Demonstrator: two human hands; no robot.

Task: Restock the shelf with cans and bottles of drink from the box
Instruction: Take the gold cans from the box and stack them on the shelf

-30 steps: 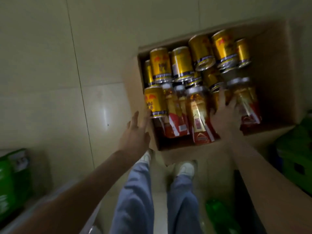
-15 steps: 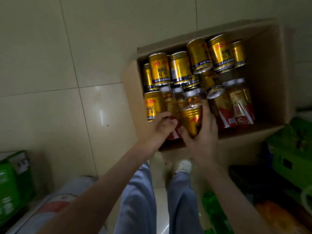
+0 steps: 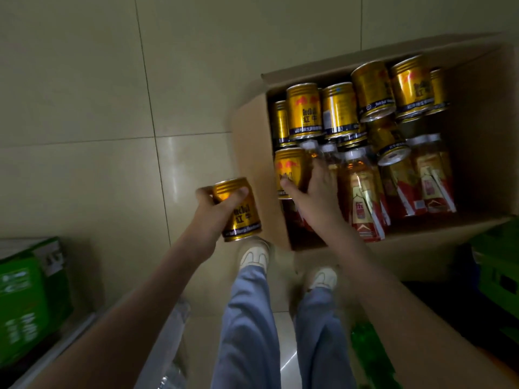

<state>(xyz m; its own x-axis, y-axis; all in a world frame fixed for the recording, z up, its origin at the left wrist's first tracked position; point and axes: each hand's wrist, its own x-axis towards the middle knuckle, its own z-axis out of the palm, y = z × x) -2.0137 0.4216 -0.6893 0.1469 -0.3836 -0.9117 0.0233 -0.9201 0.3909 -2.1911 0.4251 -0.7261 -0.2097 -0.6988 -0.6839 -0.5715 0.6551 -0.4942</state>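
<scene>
Gripping one gold Red Bull can [image 3: 237, 210], left hand [image 3: 213, 211] fingers curled round its ribbed metal side, outside the cardboard box [image 3: 250, 141]. Reaching inside, right hand [image 3: 314, 189] fingers spread against a second gold can [image 3: 288, 171], grip not yet closed. Beyond, roughly eight more gold cans [image 3: 304, 110]; beside, clear bottles [image 3: 362, 192], red-labelled, count uncertain.

Held can [image 3: 238, 210]: glossy gold metal, ribbed near the rim, printed blue band at the base.
Cans in box [image 3: 304, 110]: the same shiny gold metal, with bright highlights.
Bottles [image 3: 363, 192]: clear smooth plastic, pale caps, glossy red and gold printed labels.
Box [image 3: 250, 141]: matt brown cardboard.
Floor [image 3: 98, 94]: smooth, glossy pale tiles with thin joints.
Trousers [image 3: 247, 318]: soft blue cloth.
Green carton [image 3: 25, 299]: printed card, finish blurred.
</scene>
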